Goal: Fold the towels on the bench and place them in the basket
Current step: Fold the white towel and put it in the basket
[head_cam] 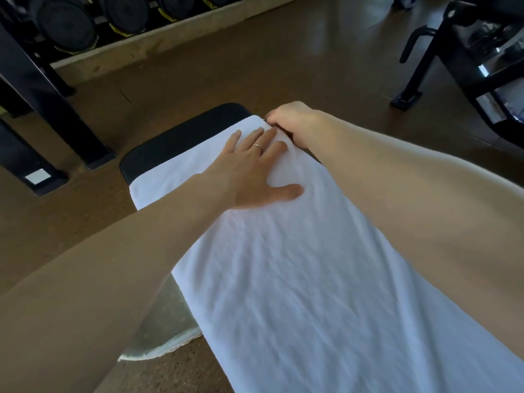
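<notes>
Towel (283, 265) spread along bench (175, 137); left hand (249, 171) pressing flat, fingers spread, anchoring cloth; right hand (289, 120) pinching far corner, probably for squaring.

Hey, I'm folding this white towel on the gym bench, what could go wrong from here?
The towel overhangs the bench on the near left, so a hard tug by the right hand, gripping the far corner, might slide it onto the floor. The left hand presses flat; lifting it may loosen the edge.
</notes>
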A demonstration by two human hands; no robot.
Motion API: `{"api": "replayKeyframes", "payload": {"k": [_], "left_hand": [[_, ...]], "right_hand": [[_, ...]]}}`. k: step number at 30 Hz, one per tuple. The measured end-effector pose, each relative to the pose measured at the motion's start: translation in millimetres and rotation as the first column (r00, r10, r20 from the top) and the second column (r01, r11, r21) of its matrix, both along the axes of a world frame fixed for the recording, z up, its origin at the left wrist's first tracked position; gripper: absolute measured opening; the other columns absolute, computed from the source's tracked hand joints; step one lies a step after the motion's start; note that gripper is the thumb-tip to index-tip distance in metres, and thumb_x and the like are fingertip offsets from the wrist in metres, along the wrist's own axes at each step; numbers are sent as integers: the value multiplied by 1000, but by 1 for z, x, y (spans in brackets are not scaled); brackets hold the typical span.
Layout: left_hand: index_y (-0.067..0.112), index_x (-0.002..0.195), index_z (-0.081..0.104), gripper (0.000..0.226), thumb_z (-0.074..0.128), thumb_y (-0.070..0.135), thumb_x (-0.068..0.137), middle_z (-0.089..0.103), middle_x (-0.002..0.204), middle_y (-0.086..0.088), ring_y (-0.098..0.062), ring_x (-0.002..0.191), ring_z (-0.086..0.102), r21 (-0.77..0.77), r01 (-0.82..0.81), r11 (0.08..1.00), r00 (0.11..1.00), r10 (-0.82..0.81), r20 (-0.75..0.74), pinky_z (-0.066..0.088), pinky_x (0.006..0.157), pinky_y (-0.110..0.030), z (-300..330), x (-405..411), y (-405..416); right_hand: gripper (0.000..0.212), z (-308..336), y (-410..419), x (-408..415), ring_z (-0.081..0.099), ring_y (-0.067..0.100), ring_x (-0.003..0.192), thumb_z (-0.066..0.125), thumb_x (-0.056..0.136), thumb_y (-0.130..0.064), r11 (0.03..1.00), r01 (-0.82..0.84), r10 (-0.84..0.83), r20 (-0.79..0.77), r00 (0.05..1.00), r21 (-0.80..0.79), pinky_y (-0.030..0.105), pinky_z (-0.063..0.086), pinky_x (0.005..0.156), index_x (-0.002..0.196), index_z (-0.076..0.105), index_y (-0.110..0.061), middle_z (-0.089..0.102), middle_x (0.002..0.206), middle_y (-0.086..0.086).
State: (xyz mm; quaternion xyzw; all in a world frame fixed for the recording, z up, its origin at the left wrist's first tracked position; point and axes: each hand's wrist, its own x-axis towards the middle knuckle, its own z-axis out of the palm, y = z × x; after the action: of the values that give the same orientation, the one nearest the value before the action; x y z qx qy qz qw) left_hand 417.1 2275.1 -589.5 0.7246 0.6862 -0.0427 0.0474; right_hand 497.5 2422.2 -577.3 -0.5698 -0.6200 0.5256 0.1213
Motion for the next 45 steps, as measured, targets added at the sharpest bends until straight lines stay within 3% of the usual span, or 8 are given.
{"api": "replayKeyframes", "payload": {"k": [5, 11, 15, 20, 24, 27, 35, 45], "left_hand": [[35, 143, 30, 95, 37, 92, 68, 16, 164, 8, -14, 155, 3, -25, 28, 999, 999, -27, 47, -1, 126, -46, 7, -6, 14], [41, 142, 33, 93, 12, 94, 68, 33, 152, 6, -23, 146, 22, -27, 3, 1000, 999, -4, -33, 27, 116, -47, 11, -7, 36], [41, 145, 34, 77, 8, 83, 86, 34, 155, 3, -25, 150, 17, -66, -35, 997, 987, 25, -157, 22, 116, -57, 9, -1, 48], [31, 156, 24, 77, 6, 74, 96, 20, 167, -6, -30, 156, 3, -149, -157, 976, 941, 102, -324, 0, 121, -63, 25, 39, 46], [28, 158, 25, 61, 15, 58, 105, 24, 166, -3, -24, 157, 7, -45, 69, 997, 990, -74, -119, 3, 126, -52, 42, 100, 7], [30, 155, 34, 61, 21, 59, 104, 31, 163, -1, -19, 154, 17, -85, 211, 974, 976, -206, 64, 10, 125, -46, 33, 147, -38], [35, 162, 7, 70, 12, 68, 99, 2, 171, 0, -21, 157, -7, -98, 118, 988, 990, -124, -64, -4, 125, -52, 25, 188, -71], [38, 159, 12, 66, 18, 68, 101, 4, 170, 4, -18, 156, -13, -171, 168, 971, 986, -164, 37, -4, 124, -52, 10, 235, -99]], "right_hand": [[24, -5, -3, 8, 62, 27, 77, 50, 100, -20, 976, -215, 218, 177, 960, -37, 29, 47, 64, 82, 64, -12, 63, 78, 8], [19, -13, -14, 51, 62, 22, 93, 62, 97, -38, 935, -355, 325, 402, 856, 0, 36, 50, 81, 99, 68, -19, 69, 104, 4], [26, -13, -40, 107, 73, 29, 102, 61, 94, -36, 960, -229, 262, 232, 937, -161, 48, 57, 95, 108, 73, -18, 76, 107, 8], [41, -12, -90, 194, 67, 21, 94, 36, 109, -42, 984, -143, 169, 299, 939, -107, 33, 50, 79, 117, 67, -15, 69, 107, 6], [44, -3, -128, 254, 65, 23, 105, 35, 110, -39, 990, -143, 139, 372, 918, -17, 36, 49, 89, 122, 67, -11, 68, 117, 9], [48, 6, -166, 296, 67, 25, 83, 37, 108, -47, 978, -187, 136, 394, 909, 94, 34, 51, 71, 95, 66, -11, 69, 87, 7], [51, 4, -229, 385, 63, 21, 70, 26, 108, -53, 950, -227, 76, 548, 833, 215, 37, 47, 62, 86, 55, -17, 65, 79, 5], [42, 2, -264, 430, 49, 11, 62, 30, 109, -49, 853, -348, 11, 652, 758, 389, 30, 32, 54, 74, 34, -26, 52, 76, -4]]}}
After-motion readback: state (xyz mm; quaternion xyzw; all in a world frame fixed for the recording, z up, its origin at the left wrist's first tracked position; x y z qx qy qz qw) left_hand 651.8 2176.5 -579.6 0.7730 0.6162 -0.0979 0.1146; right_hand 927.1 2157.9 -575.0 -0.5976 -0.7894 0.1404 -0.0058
